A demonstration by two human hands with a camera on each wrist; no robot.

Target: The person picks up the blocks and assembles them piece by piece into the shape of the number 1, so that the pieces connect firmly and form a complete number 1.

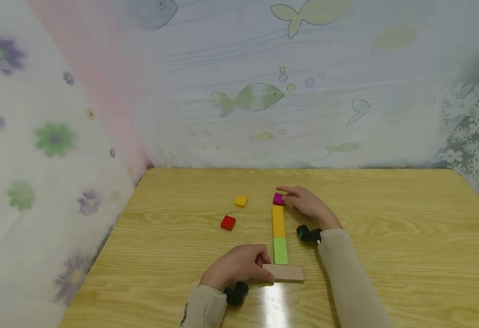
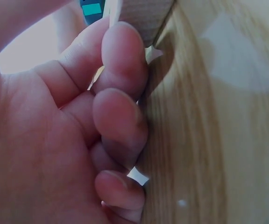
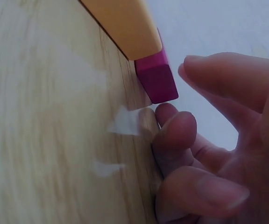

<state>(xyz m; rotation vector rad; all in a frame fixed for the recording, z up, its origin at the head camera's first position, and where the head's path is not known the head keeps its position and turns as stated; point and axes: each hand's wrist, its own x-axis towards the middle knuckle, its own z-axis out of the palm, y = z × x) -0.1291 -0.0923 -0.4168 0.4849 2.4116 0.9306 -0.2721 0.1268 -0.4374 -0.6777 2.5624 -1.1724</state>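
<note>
A plain wooden block (image 1: 288,273) lies crosswise on the table. My left hand (image 1: 239,264) pinches its left end, thumb at the near side; in the left wrist view the fingers (image 2: 120,121) curl down against the tabletop beside the plank (image 2: 146,18). Behind the plank, a green block (image 1: 280,251) and an orange block (image 1: 278,222) run end to end away from me. A small purple block (image 1: 278,199) sits at the far end, touching the orange one. Beside it is my right hand (image 1: 309,205), its fingers loosely bent and a gap showing between thumb and block in the right wrist view.
Left of the row lie a small yellow block (image 1: 241,201) and a red block (image 1: 228,222), apart from each other. The wooden table (image 1: 407,237) meets a fish-patterned curtain (image 1: 321,118) at the back. Each wrist carries a black camera (image 1: 237,294).
</note>
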